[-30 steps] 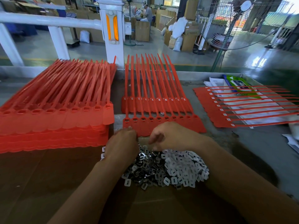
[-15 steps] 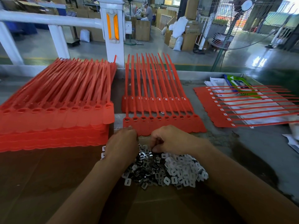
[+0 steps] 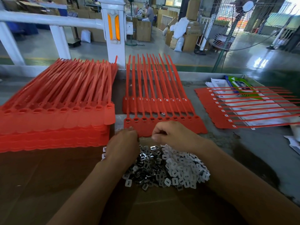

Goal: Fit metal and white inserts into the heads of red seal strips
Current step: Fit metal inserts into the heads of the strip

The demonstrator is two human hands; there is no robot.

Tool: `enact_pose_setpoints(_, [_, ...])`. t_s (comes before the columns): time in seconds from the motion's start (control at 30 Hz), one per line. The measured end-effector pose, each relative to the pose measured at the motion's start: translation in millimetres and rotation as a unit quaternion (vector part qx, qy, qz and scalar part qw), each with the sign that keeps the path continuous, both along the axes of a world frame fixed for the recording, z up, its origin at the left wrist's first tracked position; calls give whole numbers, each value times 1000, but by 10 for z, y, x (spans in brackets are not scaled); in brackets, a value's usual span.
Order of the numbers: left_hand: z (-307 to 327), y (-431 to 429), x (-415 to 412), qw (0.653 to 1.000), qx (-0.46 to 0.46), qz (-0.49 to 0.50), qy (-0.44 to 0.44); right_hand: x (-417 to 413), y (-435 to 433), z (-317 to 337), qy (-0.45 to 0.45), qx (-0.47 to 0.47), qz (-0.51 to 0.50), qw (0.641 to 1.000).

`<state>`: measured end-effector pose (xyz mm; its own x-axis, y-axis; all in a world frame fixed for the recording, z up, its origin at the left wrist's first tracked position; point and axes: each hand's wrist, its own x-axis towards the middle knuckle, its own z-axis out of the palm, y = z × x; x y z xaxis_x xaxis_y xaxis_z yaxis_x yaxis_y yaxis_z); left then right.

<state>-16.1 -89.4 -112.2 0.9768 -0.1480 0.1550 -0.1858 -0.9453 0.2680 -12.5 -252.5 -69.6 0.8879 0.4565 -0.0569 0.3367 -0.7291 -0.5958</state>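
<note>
A flat sheet of red seal strips point(image 3: 191, 127) lies in the middle, its row of heads toward me. Just below it sits a pile of metal inserts point(image 3: 149, 164) on the left and white inserts point(image 3: 183, 169) on the right. My left hand point(image 3: 123, 145) rests back-up at the sheet's near left edge with its fingertips curled under and hidden. My right hand point(image 3: 173, 135) hovers over the sheet's near edge. Its fingers are curled to the thumb in a pinch, and the small piece between them is barely visible.
A thick stack of red seal strip sheets point(image 3: 56, 120) fills the left side. Another sheet point(image 3: 215, 111) lies on papers at the right, with a green packet point(image 3: 241, 85) behind it. A white post and rail point(image 3: 115, 33) stand beyond the table edge. Brown cardboard point(image 3: 48, 184) covers the near surface.
My right hand has lifted slightly off the insert pile toward the strip heads, with its fingers pinched together. My left hand has stayed at the sheet's near left edge.
</note>
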Motion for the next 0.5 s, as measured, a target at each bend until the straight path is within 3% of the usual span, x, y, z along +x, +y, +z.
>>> enact_pose_setpoints(0.23, [-3, 4, -4, 1000, -7, -5, -3, 186, -301, 20, -46, 74, -131, 987])
enact_pose_setpoints(0.5, [2, 2, -6, 1000, -11, 0, 4, 498, -870, -155, -65, 161, -331, 928])
